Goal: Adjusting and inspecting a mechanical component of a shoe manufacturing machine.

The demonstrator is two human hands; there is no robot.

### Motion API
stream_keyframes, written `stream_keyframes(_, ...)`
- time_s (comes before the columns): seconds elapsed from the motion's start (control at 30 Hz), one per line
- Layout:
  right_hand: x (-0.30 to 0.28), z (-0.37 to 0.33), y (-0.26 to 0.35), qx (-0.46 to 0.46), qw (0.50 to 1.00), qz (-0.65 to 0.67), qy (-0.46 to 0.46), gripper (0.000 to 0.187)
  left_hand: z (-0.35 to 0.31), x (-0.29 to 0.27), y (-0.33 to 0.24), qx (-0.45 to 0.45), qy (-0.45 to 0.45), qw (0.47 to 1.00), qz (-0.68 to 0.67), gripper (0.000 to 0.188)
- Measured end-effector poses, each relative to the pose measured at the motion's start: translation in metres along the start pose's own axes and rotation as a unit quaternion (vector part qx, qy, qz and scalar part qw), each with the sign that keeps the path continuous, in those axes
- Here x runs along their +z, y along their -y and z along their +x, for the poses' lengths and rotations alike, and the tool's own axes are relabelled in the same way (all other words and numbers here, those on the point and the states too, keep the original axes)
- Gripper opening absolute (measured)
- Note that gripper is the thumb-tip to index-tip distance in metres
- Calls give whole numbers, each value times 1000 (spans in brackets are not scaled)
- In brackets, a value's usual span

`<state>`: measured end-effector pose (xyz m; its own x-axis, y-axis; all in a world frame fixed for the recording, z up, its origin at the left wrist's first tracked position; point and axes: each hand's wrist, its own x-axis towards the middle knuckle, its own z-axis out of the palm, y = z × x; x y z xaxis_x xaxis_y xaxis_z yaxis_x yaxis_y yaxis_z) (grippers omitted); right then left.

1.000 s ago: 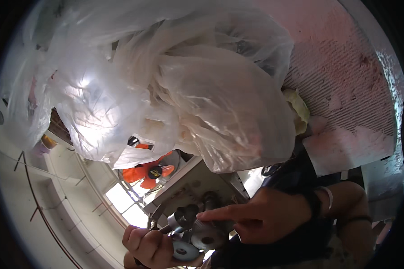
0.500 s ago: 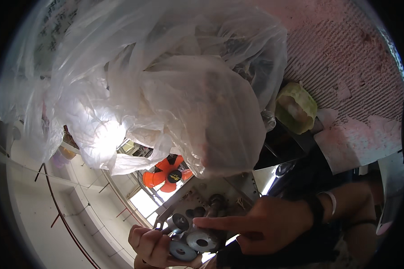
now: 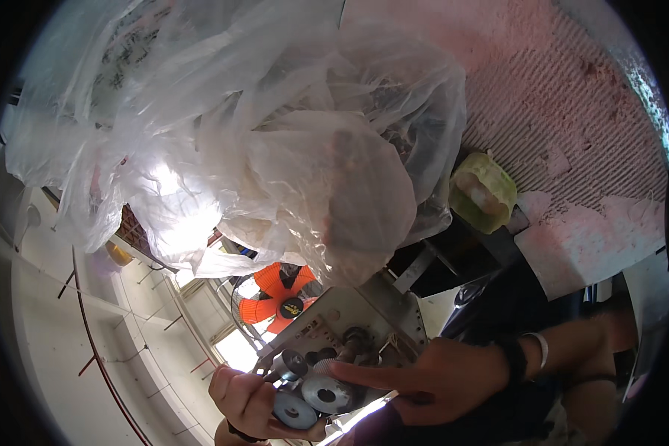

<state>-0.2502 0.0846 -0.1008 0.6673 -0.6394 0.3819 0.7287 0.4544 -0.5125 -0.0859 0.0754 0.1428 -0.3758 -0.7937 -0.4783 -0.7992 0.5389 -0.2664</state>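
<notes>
At the bottom of the view is a small metal machine with round parts. My left hand (image 3: 244,401) is curled beside it, its thumb stretching under a flat grey disc (image 3: 294,410); whatever its fingers close on is hidden. A dark roller (image 3: 293,364) sits just above that disc. From the right, my right hand (image 3: 453,379) reaches in with its index finger stretched out. That fingertip lies at the finely toothed rim of a grey metal wheel (image 3: 327,394) with a hole in its middle. The other fingers are bent and partly hidden, and nothing shows in this hand.
A large crumpled clear plastic bag (image 3: 297,163) fills the upper middle. Right of it is a yellow-green cup-like piece (image 3: 483,195), beside a ribbed board (image 3: 565,111) with pinkish dust. An orange-bladed fan (image 3: 279,297) stands behind the machine, near a pale wall (image 3: 59,342) with pipes.
The whole view has shifted slightly, and the bag now appears a little further left. Both hands stay at the machine, the right index finger still on the toothed wheel.
</notes>
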Motion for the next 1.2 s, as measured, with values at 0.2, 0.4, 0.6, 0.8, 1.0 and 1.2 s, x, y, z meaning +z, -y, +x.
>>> stream_keyframes(0.2,-12,-24,-15,23,996,-86,20,66,6,-2,-3,16,-15,1000,-3,63)
stream_keyframes(0.4,12,0,-23,-30,979,-136,-151,46,9,4,-4,10,-30,999,4,70)
stream_keyframes(0.6,18,11,-23,-143,938,-188,-255,25,7,-1,0,26,-4,1000,-4,70)
stream_keyframes(0.8,6,17,-20,-148,939,-245,-192,17,5,-2,8,34,11,999,-25,76)
stream_keyframes(1.0,3,9,-15,-71,984,-36,-159,13,4,-8,19,42,63,992,-101,82)
stream_keyframes(1.2,1,28,-29,-52,954,278,-105,6,13,-10,24,40,104,977,-184,80)
